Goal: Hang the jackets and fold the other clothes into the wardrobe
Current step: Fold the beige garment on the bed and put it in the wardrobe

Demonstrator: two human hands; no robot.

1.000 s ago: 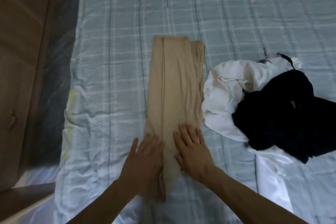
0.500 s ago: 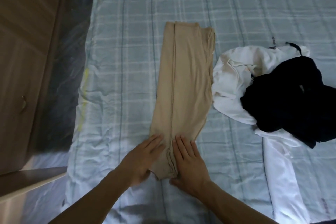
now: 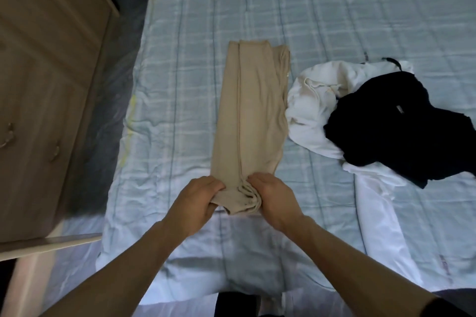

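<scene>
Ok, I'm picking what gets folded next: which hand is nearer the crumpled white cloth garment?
Right. The right hand grips the near end of the folded beige garment, below-left of the crumpled white garment; the left hand grips that end farther left.

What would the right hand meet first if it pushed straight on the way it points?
The beige garment that the right hand grips at its near end; past that, probably the left hand.
</scene>
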